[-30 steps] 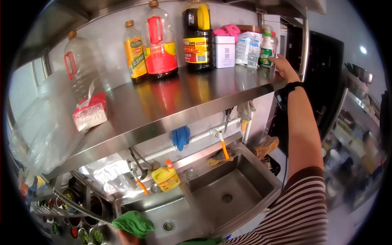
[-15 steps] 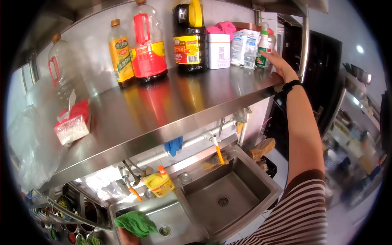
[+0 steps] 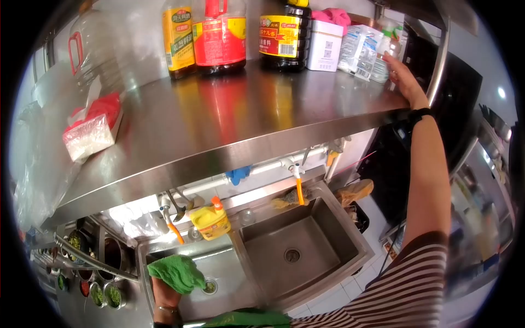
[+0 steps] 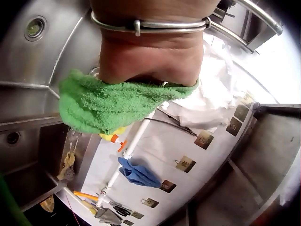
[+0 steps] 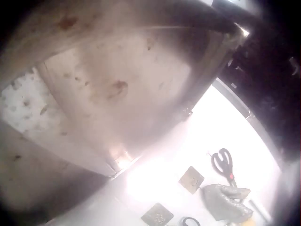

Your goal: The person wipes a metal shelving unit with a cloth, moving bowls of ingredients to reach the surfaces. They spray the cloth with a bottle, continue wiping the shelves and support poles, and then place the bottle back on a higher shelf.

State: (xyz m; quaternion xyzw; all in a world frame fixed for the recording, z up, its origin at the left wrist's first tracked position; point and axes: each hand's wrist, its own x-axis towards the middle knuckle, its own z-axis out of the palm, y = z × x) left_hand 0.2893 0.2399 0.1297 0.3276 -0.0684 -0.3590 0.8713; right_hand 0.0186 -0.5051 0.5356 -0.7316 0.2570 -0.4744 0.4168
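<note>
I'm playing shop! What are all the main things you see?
Shelf: 1, silver, middle
Big labelled bottles: 3, red-yellow labels, shelf
Jug: 1, clear, shelf
Tissue pack: 1, red-white, shelf
Box: 1, white, shelf
Packet: 1, white, beside box
Bundle: 1, pink, behind box
Cloth: 1, blue, under shelf
Sink basins: 2, silver, below shelf
Squat bottle: 1, yellow, behind basins
Towel: 1, green, left hand
Left hand: 1, lower left
Right hand: 1, beside packet

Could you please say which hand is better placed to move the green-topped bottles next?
The right hand, I think: it is close to the green-topped bottles on the metal shelf, whereas the left hand is low over the sink, holding a green cloth.
</note>
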